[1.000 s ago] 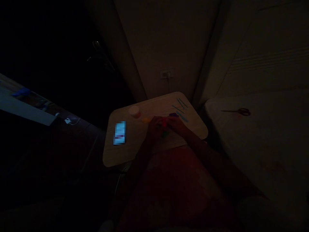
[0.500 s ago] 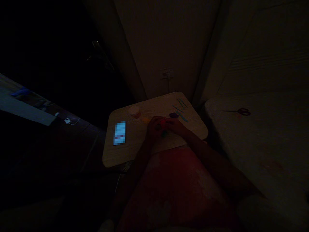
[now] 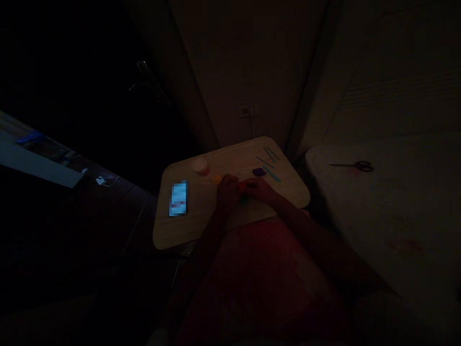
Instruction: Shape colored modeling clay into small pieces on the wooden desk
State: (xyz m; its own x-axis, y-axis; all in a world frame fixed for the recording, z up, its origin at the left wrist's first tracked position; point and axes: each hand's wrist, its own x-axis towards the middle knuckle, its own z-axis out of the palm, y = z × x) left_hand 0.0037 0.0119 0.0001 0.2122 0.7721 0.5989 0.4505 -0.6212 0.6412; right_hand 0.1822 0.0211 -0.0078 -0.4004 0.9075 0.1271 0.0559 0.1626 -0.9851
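In dim light, my left hand and my right hand meet over the small table. Between their closed fingertips is a red lump of modelling clay, partly hidden by the fingers. A green lump lies just below the hands, half in shadow. Beside my left hand is a yellow-orange lump. Past my right hand sit a purple lump and a blue-green knife-shaped modelling tool.
A tub with a pale lid stands at the table's back left, with a lit phone nearer. Several thin green sticks lie at the back right. Scissors rest on a pale surface to the right. Behind is a wall socket.
My fingers have shifted around the red clay, and less of it shows between them. The left fingers are drawn in more. The other things on the table stay put.
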